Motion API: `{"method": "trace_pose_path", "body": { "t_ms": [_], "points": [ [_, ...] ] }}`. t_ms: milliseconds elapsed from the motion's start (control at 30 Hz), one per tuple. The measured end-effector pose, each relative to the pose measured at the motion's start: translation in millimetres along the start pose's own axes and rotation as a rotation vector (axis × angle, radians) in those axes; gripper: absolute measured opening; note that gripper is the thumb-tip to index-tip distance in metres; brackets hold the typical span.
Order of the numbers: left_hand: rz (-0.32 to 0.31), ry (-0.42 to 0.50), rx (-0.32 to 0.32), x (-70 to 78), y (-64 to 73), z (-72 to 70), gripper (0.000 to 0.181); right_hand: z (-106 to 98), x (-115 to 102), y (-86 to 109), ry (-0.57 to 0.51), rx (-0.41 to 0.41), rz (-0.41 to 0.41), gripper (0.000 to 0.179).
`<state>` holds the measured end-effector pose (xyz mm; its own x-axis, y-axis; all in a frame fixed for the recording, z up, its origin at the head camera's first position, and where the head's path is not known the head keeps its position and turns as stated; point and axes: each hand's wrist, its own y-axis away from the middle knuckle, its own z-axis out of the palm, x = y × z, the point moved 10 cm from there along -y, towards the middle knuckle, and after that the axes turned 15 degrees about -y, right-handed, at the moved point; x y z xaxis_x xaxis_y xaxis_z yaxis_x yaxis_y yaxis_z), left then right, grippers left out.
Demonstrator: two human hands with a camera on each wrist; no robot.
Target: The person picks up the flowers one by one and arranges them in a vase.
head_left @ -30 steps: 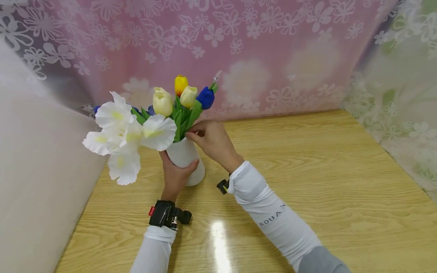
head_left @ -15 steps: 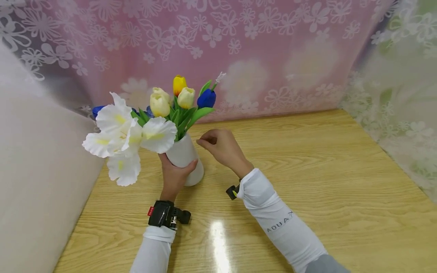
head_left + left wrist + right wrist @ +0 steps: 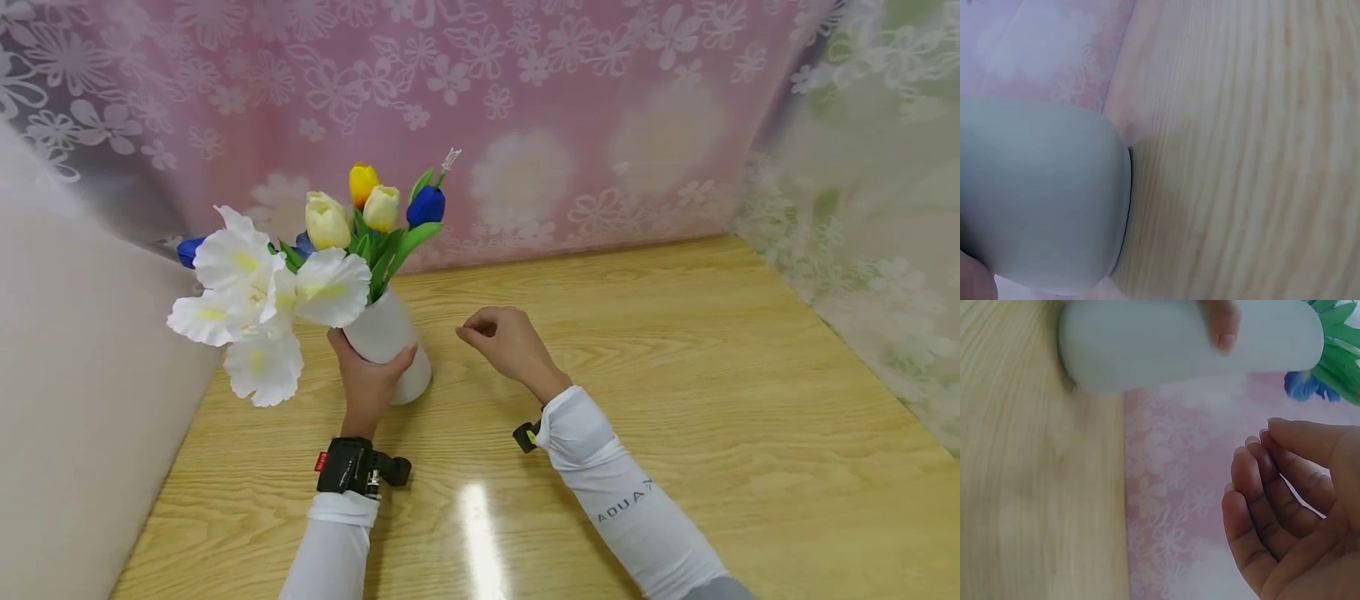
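Note:
A white vase (image 3: 386, 333) stands on the wooden table, its base meeting the tabletop in the left wrist view. My left hand (image 3: 365, 385) grips the vase body, thumb across the front and the other fingers mostly hidden behind it. Out of the vase rise a large white flower (image 3: 258, 292), cream tulips (image 3: 327, 222), a yellow tulip (image 3: 363, 184) and a blue tulip (image 3: 426, 206) among green leaves (image 3: 411, 243). To the right of the vase, apart from it, my right hand (image 3: 512, 342) hovers with loosely bent fingers and nothing between them; thumb and index tips come together.
A pink cloth with white flower prints (image 3: 525, 125) hangs behind the table (image 3: 675, 367). A pale green patterned cloth (image 3: 877, 217) borders the right side, and a whitish wall (image 3: 90, 333) rises at the left.
My right hand has left the leaves at the vase's rim and drawn back to the right. One leaf now spreads outward. My left hand keeps its grip on the vase.

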<state>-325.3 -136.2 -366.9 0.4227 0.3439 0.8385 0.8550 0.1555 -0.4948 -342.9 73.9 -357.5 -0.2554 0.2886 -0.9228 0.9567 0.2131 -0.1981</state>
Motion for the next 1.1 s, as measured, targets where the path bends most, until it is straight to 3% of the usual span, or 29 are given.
{"method": "trace_pose_path", "body": {
  "t_ms": [333,567,633,700,800,900,1000,1100],
  "points": [
    [-0.010,-0.009,0.014,-6.8,-3.4,-14.6,0.093,-9,22,6.6,-0.003,0.002,0.041,0.021],
    [-0.135,-0.074,0.013,-19.5,-0.5,-20.9,0.099,-26,32,7.8,0.008,0.038,0.033,0.022],
    [-0.158,-0.095,0.053,-16.5,4.4,-25.7,0.103,-31,35,7.8,0.015,0.049,0.024,0.022],
    [-0.149,-0.102,0.148,-4.9,12.3,-34.5,0.104,-36,38,8.3,0.021,0.065,0.018,0.023],
    [-0.061,-0.136,0.345,13.7,30.1,-48.1,0.096,-45,42,9.8,0.017,0.093,0.018,0.024],
    [0.087,-0.159,0.508,35.9,49.7,-53.4,0.073,-52,45,11.2,0.008,0.107,0.012,0.023],
    [0.286,-0.226,0.582,55.5,62.4,-45.0,0.052,-56,47,12.2,0.006,0.114,0.000,0.024],
    [0.511,-0.348,0.552,70.4,68.7,-22.0,0.042,-58,49,13.6,0.012,0.099,-0.012,0.028]
  ]
}}
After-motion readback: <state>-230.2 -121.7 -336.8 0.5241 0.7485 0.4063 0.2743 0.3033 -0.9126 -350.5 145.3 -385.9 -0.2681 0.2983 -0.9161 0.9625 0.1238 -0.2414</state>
